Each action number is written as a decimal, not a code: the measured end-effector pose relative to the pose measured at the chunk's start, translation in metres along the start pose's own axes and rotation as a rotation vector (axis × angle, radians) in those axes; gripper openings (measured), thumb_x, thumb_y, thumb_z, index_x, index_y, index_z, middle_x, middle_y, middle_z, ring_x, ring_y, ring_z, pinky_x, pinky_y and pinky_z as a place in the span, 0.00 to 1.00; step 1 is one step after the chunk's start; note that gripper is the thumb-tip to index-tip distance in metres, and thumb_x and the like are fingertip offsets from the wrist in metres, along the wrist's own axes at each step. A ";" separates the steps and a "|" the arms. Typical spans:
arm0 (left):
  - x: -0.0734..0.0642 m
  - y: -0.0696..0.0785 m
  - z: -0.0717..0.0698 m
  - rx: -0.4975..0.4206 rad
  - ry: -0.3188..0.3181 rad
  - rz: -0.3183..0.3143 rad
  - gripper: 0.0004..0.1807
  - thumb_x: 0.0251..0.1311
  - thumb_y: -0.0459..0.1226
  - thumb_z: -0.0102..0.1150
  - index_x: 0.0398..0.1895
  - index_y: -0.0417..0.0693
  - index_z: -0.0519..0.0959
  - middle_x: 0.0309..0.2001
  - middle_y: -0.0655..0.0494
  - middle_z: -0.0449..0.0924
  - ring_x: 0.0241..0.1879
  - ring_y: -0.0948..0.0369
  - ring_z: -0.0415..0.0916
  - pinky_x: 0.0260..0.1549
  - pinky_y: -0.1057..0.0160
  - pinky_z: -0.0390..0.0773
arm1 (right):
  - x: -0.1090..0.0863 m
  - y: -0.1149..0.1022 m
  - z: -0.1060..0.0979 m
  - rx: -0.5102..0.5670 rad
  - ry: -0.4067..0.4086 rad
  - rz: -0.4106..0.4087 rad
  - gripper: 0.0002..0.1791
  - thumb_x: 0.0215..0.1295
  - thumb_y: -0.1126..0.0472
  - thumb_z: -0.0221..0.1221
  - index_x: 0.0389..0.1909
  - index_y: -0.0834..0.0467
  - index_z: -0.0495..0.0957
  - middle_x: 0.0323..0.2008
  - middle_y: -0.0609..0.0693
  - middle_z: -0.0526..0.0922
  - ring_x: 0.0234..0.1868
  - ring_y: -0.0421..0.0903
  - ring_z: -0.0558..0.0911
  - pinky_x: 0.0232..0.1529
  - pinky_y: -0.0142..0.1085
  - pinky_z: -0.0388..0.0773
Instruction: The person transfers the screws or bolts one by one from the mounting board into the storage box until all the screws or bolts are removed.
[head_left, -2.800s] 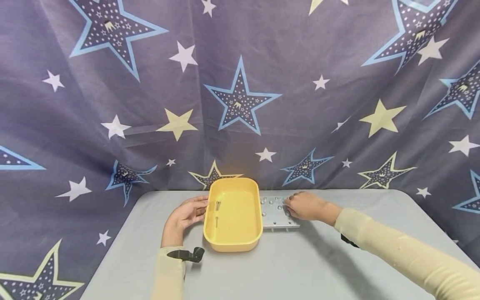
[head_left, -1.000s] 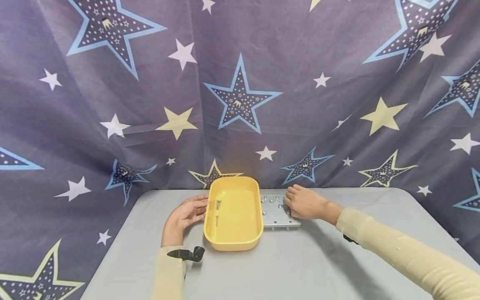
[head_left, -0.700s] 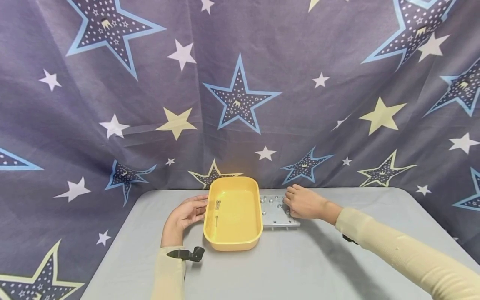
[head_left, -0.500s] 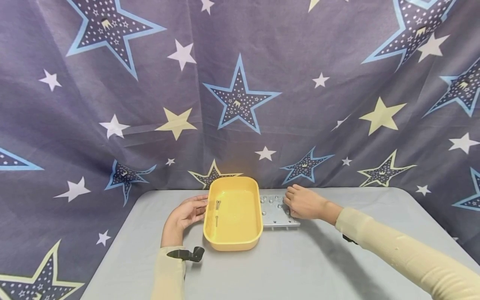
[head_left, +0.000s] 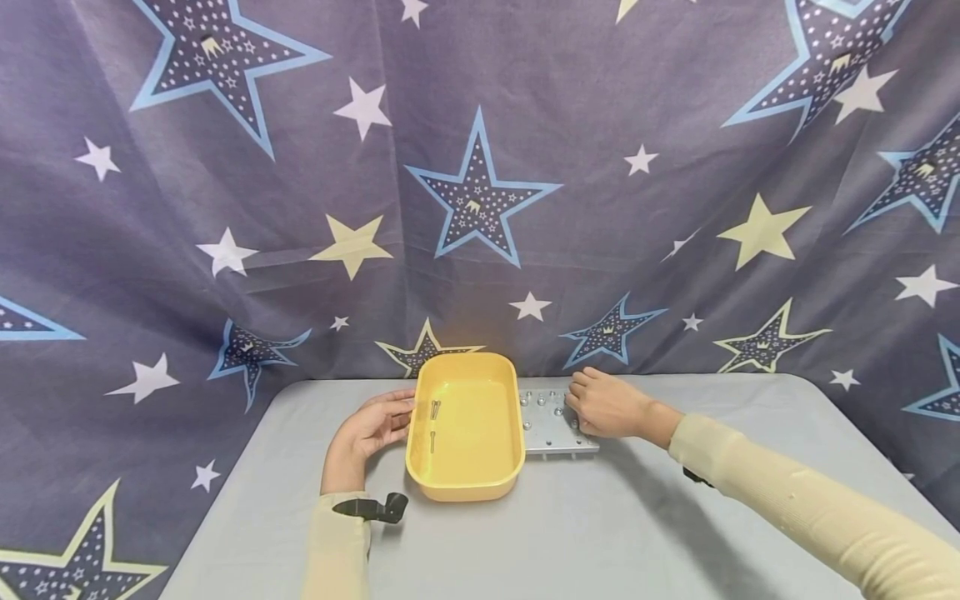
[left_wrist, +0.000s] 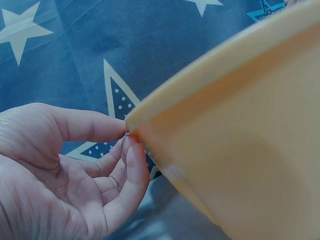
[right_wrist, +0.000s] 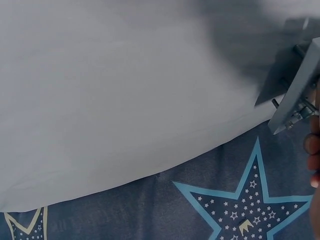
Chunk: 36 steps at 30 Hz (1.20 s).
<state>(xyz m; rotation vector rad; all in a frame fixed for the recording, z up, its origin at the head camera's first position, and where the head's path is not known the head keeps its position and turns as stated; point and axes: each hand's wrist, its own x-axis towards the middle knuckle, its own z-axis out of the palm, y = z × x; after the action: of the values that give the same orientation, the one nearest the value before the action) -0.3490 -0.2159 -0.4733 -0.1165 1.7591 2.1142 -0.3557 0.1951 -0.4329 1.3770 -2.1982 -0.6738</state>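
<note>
The left hand [head_left: 377,423] holds the left side of a yellow tray [head_left: 480,486], its fingers pinching the rim in the left wrist view. Inside that tray lie a few long bolts [head_left: 435,410], grouped on the left. Right beside it is a silver metal plate [head_left: 551,435] with several bolts [head_left: 542,400] standing in it, their ends sticking out underneath. Over the plate's right part, the right hand [head_left: 606,406] has curled fingers down at a bolt, the fingertips mostly hidden by the hand. The right wrist view catches only those fingers [right_wrist: 312,145] at its edge.
A light grey cloth-covered table [head_left: 570,533] bears everything. Behind it hangs a dark curtain [head_left: 315,167] printed with stars, close to the tray's far end. Each wrist has a black strap [head_left: 371,507] over a cream sleeve [head_left: 795,492].
The right hand has risen slightly and turned a little at the same spot over the plate. The left hand, tray and bolts in it keep their places.
</note>
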 end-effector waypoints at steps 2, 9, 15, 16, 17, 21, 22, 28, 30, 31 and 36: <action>0.000 0.000 0.000 0.000 -0.002 -0.001 0.31 0.73 0.33 0.54 0.75 0.34 0.59 0.39 0.60 0.85 0.39 0.66 0.82 0.41 0.68 0.84 | 0.000 0.000 0.000 0.002 -0.003 0.000 0.09 0.56 0.53 0.62 0.31 0.54 0.78 0.28 0.47 0.80 0.34 0.46 0.72 0.40 0.39 0.68; -0.001 0.001 0.000 -0.001 -0.010 0.002 0.30 0.74 0.32 0.52 0.75 0.33 0.58 0.39 0.60 0.85 0.39 0.67 0.82 0.40 0.69 0.83 | 0.002 0.000 0.000 0.003 -0.011 0.003 0.09 0.57 0.53 0.62 0.31 0.55 0.78 0.28 0.47 0.81 0.34 0.47 0.73 0.41 0.39 0.69; -0.001 0.001 -0.001 -0.031 -0.036 0.006 0.30 0.75 0.31 0.50 0.76 0.31 0.56 0.38 0.60 0.85 0.37 0.67 0.82 0.38 0.70 0.83 | 0.001 -0.001 -0.001 0.004 -0.013 0.004 0.09 0.57 0.53 0.62 0.31 0.55 0.79 0.29 0.47 0.81 0.34 0.47 0.74 0.41 0.39 0.69; -0.001 0.001 -0.001 -0.035 -0.039 0.006 0.30 0.75 0.31 0.50 0.76 0.31 0.55 0.38 0.60 0.85 0.37 0.67 0.82 0.38 0.70 0.83 | 0.001 -0.001 0.000 0.004 -0.015 0.003 0.09 0.57 0.53 0.62 0.32 0.55 0.79 0.29 0.47 0.81 0.34 0.47 0.74 0.41 0.39 0.69; -0.001 0.001 -0.001 -0.037 -0.042 0.006 0.30 0.75 0.30 0.50 0.76 0.31 0.55 0.37 0.59 0.85 0.37 0.67 0.82 0.37 0.70 0.83 | 0.002 -0.001 -0.001 0.003 -0.016 0.003 0.09 0.57 0.53 0.62 0.32 0.55 0.79 0.29 0.47 0.81 0.34 0.47 0.74 0.41 0.39 0.69; 0.000 0.000 -0.002 -0.042 -0.037 0.007 0.30 0.74 0.30 0.51 0.75 0.31 0.56 0.37 0.59 0.85 0.36 0.67 0.82 0.37 0.70 0.83 | 0.003 -0.001 -0.001 0.000 -0.017 0.001 0.09 0.57 0.53 0.62 0.32 0.55 0.80 0.29 0.47 0.82 0.34 0.47 0.73 0.41 0.39 0.69; 0.000 0.000 -0.002 -0.042 -0.035 0.008 0.30 0.74 0.30 0.51 0.75 0.32 0.57 0.37 0.59 0.85 0.36 0.67 0.82 0.37 0.70 0.83 | 0.003 -0.001 -0.002 -0.002 -0.016 0.000 0.09 0.57 0.53 0.62 0.32 0.55 0.80 0.29 0.47 0.82 0.34 0.47 0.73 0.41 0.39 0.69; -0.001 0.000 -0.003 -0.033 -0.033 0.015 0.30 0.74 0.31 0.50 0.75 0.31 0.57 0.38 0.60 0.84 0.37 0.67 0.82 0.38 0.70 0.83 | 0.005 -0.001 -0.005 0.003 -0.025 -0.001 0.09 0.58 0.54 0.62 0.32 0.56 0.80 0.29 0.47 0.82 0.34 0.47 0.74 0.41 0.39 0.69; -0.001 0.000 -0.003 -0.031 -0.032 0.016 0.30 0.74 0.31 0.50 0.75 0.31 0.57 0.38 0.60 0.84 0.37 0.67 0.82 0.38 0.70 0.83 | 0.006 -0.001 -0.005 0.005 -0.033 -0.001 0.09 0.59 0.54 0.62 0.32 0.56 0.80 0.29 0.47 0.83 0.34 0.47 0.74 0.41 0.39 0.69; -0.001 0.000 -0.003 -0.030 -0.032 0.016 0.30 0.74 0.31 0.50 0.75 0.31 0.57 0.38 0.60 0.84 0.37 0.67 0.81 0.38 0.70 0.83 | 0.006 -0.001 -0.005 0.006 -0.036 0.000 0.09 0.59 0.54 0.62 0.33 0.56 0.80 0.29 0.47 0.83 0.35 0.47 0.74 0.41 0.39 0.70; -0.001 0.000 -0.002 -0.033 -0.034 0.016 0.30 0.74 0.30 0.50 0.75 0.31 0.56 0.39 0.59 0.84 0.38 0.67 0.82 0.39 0.70 0.83 | 0.005 -0.002 -0.005 -0.004 -0.039 -0.002 0.09 0.59 0.54 0.61 0.33 0.56 0.81 0.30 0.48 0.83 0.35 0.47 0.74 0.41 0.39 0.70</action>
<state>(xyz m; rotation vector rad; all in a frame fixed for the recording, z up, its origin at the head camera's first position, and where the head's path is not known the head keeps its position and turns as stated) -0.3483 -0.2178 -0.4734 -0.0753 1.7115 2.1440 -0.3531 0.1893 -0.4298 1.3749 -2.2248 -0.7119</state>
